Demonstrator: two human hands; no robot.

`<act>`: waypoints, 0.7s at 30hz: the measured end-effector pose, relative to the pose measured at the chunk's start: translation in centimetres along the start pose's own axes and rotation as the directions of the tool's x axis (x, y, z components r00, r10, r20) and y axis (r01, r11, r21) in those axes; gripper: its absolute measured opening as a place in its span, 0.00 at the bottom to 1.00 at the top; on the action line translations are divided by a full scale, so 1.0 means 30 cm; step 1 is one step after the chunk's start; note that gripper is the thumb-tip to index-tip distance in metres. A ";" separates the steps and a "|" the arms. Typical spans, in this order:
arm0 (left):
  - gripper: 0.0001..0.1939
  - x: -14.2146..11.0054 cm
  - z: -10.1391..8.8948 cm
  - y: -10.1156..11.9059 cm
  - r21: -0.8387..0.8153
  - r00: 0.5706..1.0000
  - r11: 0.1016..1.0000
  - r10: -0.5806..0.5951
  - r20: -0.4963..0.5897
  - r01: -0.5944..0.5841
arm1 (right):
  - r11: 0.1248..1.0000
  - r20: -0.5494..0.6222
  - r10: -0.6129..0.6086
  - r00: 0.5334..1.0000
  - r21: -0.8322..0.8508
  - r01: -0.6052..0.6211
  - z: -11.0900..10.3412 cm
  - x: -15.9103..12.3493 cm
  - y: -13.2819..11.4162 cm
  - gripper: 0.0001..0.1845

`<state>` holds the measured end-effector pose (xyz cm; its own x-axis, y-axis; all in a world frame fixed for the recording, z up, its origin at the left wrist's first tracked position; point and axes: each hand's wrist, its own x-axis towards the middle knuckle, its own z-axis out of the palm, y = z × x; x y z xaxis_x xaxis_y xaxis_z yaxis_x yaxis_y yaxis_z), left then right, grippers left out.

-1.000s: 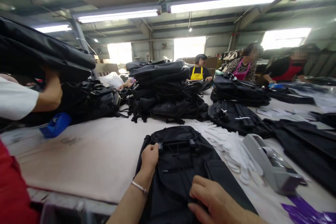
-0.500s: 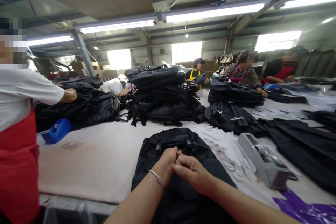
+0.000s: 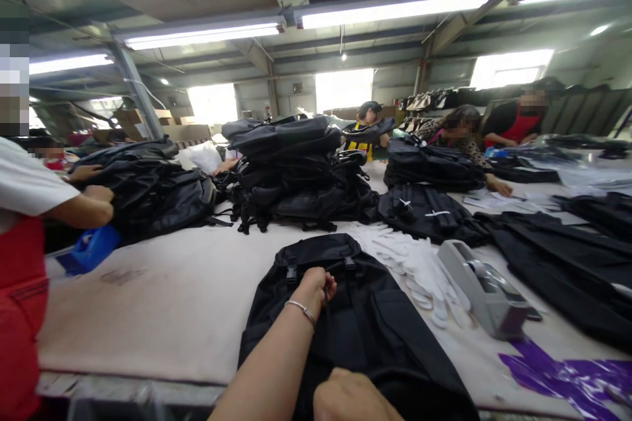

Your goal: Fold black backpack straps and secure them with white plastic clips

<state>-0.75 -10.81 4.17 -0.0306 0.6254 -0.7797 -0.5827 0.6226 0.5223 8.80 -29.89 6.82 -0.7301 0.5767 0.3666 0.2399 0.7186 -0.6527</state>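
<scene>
A black backpack (image 3: 340, 342) lies on the table in front of me, its top end with two buckles pointing away. My left hand (image 3: 318, 286), with a silver bracelet at the wrist, is closed against the upper front of the backpack, just below the buckles. The fingers seem to pinch its fabric; the exact part is hidden. Low in the view, over the near end of the backpack, my right hand (image 3: 350, 398) is curled into a fist. Its fingers face away from the camera, so anything in them is hidden.
Stacked black bags (image 3: 296, 171) stand behind the backpack. To the right are white strips (image 3: 419, 270), a grey tape dispenser (image 3: 486, 289) and purple plastic (image 3: 557, 368). A blue dispenser (image 3: 91, 250) sits at left, near a co-worker in a red apron (image 3: 20, 302). Others stand across the table.
My right hand has left my left hand's side and come down toward me. My left hand stays near the buckles. The co-worker at left has both hands on the bag pile.
</scene>
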 end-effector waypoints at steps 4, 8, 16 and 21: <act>0.12 -0.007 -0.036 -0.002 -0.030 0.996 1.000 0.000 0.086 0.002 | 0.996 -0.063 -0.081 0.995 -0.035 0.079 -0.201 -0.041 -0.043 0.17; 0.14 -0.010 -0.058 -0.011 -0.048 0.987 0.999 0.030 0.155 -0.022 | 0.998 -0.041 -0.054 0.998 0.011 0.054 -0.338 -0.081 -0.085 0.18; 0.13 -0.031 -0.070 -0.019 -0.035 0.977 0.997 0.081 0.199 -0.075 | 0.789 0.386 0.470 0.794 0.220 -0.574 -0.313 -0.101 -0.043 0.13; 0.13 -0.042 -0.073 -0.014 -0.030 0.973 0.997 0.076 0.217 -0.071 | 0.943 0.293 -0.039 0.955 0.327 -0.062 -0.382 -0.057 -0.094 0.27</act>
<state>-2.25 -12.88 4.19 0.1027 0.7580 -0.6442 -0.6033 0.5623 0.5655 16.69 -28.45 15.63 -0.8944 0.4088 0.1814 0.0620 0.5149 -0.8550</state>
